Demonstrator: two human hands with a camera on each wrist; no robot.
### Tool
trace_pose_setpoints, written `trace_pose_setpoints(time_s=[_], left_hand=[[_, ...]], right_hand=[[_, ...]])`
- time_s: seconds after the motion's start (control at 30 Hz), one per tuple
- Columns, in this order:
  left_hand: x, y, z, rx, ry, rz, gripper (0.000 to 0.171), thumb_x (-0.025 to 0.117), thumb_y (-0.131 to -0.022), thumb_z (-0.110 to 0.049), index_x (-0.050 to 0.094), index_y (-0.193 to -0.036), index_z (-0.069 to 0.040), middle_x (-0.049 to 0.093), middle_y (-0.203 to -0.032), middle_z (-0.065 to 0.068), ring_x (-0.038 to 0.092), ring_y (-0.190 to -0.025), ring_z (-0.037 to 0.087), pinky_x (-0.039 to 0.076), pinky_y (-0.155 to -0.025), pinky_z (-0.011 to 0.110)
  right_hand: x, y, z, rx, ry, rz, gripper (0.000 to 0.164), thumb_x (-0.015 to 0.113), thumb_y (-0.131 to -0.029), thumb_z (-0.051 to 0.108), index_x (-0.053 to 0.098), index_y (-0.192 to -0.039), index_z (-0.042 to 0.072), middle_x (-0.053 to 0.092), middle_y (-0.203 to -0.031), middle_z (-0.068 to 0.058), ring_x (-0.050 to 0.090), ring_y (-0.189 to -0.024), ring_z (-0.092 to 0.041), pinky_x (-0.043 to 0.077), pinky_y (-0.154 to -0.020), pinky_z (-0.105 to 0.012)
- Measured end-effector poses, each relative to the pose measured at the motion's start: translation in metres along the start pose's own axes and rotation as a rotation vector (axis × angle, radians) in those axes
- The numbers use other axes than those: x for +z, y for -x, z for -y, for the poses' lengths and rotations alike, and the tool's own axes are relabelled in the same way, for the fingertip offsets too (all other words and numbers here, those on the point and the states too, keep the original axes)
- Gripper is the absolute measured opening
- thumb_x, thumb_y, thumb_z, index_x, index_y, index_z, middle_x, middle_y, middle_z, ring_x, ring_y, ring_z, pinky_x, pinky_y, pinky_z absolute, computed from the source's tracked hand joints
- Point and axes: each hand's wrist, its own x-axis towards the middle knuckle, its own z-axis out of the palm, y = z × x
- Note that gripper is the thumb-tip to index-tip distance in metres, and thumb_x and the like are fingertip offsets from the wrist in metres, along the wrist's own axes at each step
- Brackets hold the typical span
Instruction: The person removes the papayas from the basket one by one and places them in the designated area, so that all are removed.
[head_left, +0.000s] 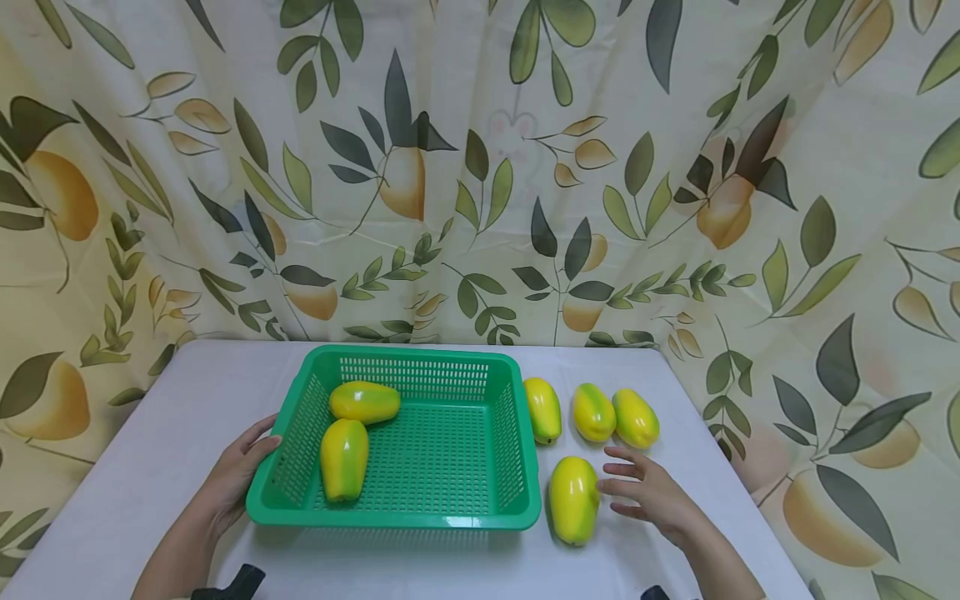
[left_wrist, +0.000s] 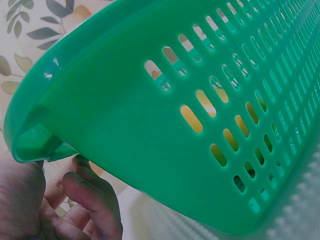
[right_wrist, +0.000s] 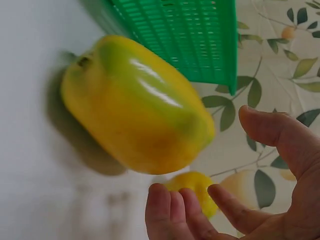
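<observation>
A green plastic basket (head_left: 397, 522) stands on the table with two yellow-green papayas inside, one lying across at the back (head_left: 364, 402) and one lengthwise in front (head_left: 344, 460). At its left end my left hand (head_left: 234, 477) holds the rim; the left wrist view shows curled fingers (left_wrist: 95, 197) just under the rim's edge. Right of the basket lies a larger papaya (head_left: 574, 500). Close beside it is my right hand (head_left: 652, 493), fingers spread and holding nothing. In the right wrist view that papaya (right_wrist: 137, 107) lies in front of the parted thumb and fingers.
Behind the near papaya, three more lie right of the basket: one by its wall (head_left: 543, 410) and two side by side (head_left: 594, 412). A white cloth covers the table (head_left: 375, 567). A leaf-and-fruit patterned curtain (head_left: 480, 167) hangs behind.
</observation>
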Motion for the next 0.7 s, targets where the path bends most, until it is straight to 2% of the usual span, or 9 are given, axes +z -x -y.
trace_pose_setpoints(time_s=[0.13,0.33,0.53,0.7], left_hand=[[0.0,0.0,0.0,0.002,0.0,0.002,0.072,0.049,-0.102,-0.042,0.015,-0.159,-0.013,0.034,-0.15,0.024,0.06,-0.1,0.001,0.055,-0.087,0.024],[-0.001,0.001,0.0,0.009,-0.002,-0.002,0.072,0.05,-0.101,-0.043,0.017,-0.158,-0.012,0.044,-0.143,0.02,0.062,-0.098,0.002,0.056,-0.086,0.025],[-0.001,0.001,0.0,0.008,0.004,0.0,0.072,0.05,-0.102,-0.042,0.017,-0.158,-0.013,0.04,-0.145,0.022,0.062,-0.099,0.003,0.056,-0.087,0.025],[0.0,0.001,0.0,0.0,0.007,-0.006,0.073,0.051,-0.101,-0.043,0.017,-0.158,-0.013,0.036,-0.149,0.024,0.061,-0.1,0.003,0.055,-0.087,0.025]], right_hand=[[-0.007,0.0,0.02,-0.061,0.062,0.01,0.081,0.076,-0.085,0.024,0.032,-0.149,-0.002,0.043,-0.141,-0.032,0.061,-0.113,-0.034,0.057,-0.088,-0.045],[-0.003,-0.001,0.068,-0.201,0.117,0.054,0.076,0.071,-0.089,0.024,0.032,-0.15,0.002,0.044,-0.143,-0.029,0.056,-0.121,-0.038,0.056,-0.092,-0.043],[0.02,-0.011,0.12,-0.305,0.14,0.116,0.074,0.073,-0.088,0.027,0.037,-0.149,0.009,0.045,-0.145,-0.022,0.049,-0.129,-0.04,0.054,-0.095,-0.045],[0.053,-0.019,0.153,-0.372,0.121,0.205,0.07,0.072,-0.087,0.021,0.04,-0.148,0.007,0.048,-0.142,-0.022,0.051,-0.127,-0.038,0.054,-0.096,-0.046]])
